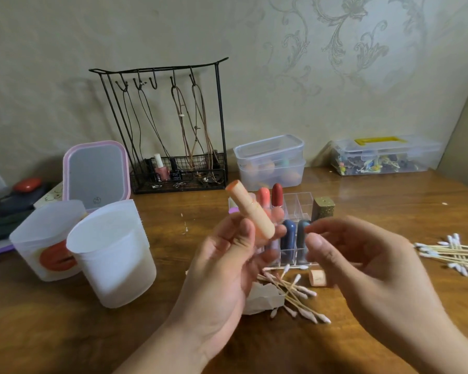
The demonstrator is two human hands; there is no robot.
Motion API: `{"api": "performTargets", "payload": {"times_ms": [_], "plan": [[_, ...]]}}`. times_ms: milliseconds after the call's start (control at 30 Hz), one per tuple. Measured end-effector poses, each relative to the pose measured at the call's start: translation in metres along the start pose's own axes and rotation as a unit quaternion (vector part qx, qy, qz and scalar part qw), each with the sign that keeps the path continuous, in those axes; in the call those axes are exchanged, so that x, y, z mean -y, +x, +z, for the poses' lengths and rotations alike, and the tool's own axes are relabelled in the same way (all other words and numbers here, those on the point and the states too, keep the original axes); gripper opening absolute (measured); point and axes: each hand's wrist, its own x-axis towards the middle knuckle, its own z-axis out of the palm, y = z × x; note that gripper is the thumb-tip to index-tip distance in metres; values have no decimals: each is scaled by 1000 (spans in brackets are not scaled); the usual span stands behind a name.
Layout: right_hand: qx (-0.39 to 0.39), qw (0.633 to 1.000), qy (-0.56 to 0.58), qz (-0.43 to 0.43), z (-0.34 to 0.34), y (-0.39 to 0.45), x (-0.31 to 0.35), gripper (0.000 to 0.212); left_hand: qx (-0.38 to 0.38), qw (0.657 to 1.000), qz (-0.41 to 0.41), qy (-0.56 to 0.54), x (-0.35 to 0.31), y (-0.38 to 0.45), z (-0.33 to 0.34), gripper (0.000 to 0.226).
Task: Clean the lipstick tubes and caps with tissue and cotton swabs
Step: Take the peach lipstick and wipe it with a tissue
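Two hands hovered over the table (389,201) — the left hand (227,268) gripped the peach lipstick tube (250,211) tilted upright, the right hand (362,260) loosely curled and empty beside it — so the uncapped tip could smear if those fingers brushed it.

**Bare hands, bare forearms**

From my seat I see two hands and the forearms behind them, and nothing is worn on either. The left hand (222,268) has no ring, no glove, no band at the wrist; its forearm runs bare to the bottom edge. The right hand (362,265) is the same: no ring, no watch, no sleeve showing. Nails on the fingers (315,240) I can see are short and unpainted. The right hand is slightly blurred.
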Motion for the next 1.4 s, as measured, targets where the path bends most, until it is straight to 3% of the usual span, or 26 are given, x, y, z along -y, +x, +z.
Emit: {"api": "performTargets", "payload": {"times_ms": [67, 133, 267, 333, 400, 467, 533, 600, 700, 800, 867, 933, 1000, 1067, 1167, 1233, 1300, 1400], "plan": [[88, 978, 182, 45, 10, -6, 1, 46, 31, 999, 35, -4, 3, -1, -1, 50], [158, 949, 259, 83, 17, -7, 0, 56, 67, 996, 38, 39, 6, -1, 0, 45], [189, 938, 266, 119, 19, -6, -2, 34, 85, 977, 41, 191, 6, -5, 1, 32], [184, 943, 244, 134, 18, -5, -4, 28, 84, 950, 33, 299, -1, -5, 0, 29], [159, 946, 235, 158, 17, -3, -5, 33, 61, 890, 46, 450, -9, -4, -4, 33], [124, 952, 214, 179, 16, -2, -6, 39, 42, 765, 85, 637, -20, -4, -8, 23], [110, 956, 192, 191, 15, 0, -6, 39, 76, 641, 88, 759, -30, -4, -12, 17], [108, 959, 176, 195, 15, 0, -6, 38, 119, 605, 37, 787, -36, -4, -16, 22], [104, 960, 168, 198, 14, 1, -8, 40, 142, 601, 9, 787, -38, -3, -21, 18], [93, 960, 180, 194, 13, 1, -9, 40, 144, 619, 9, 772, -36, -2, -25, 16], [76, 962, 196, 174, 14, 1, -10, 44, 145, 659, 21, 738, -39, 0, -27, 14], [73, 965, 212, 135, 13, 1, -11, 47, 129, 735, 47, 664, -44, 2, -27, 12], [109, 960, 235, 106, 12, 1, -11, 50, 111, 840, 28, 531, -47, 2, -23, 11], [168, 941, 272, 108, 10, 1, -11, 58, 87, 905, 10, 416, -45, 2, -20, 10], [232, 895, 347, 154, 12, 1, -11, 59, 58, 932, 2, 357, -40, 2, -17, 8], [234, 879, 372, 184, 15, 0, -12, 61, 57, 934, 0, 352, -37, 2, -18, 6], [208, 892, 354, 188, 16, 0, -14, 64, 47, 942, 0, 333, -35, 2, -18, 9], [180, 912, 324, 178, 14, 2, -15, 60, 46, 970, -79, 226, -35, 1, -16, 37]]}}
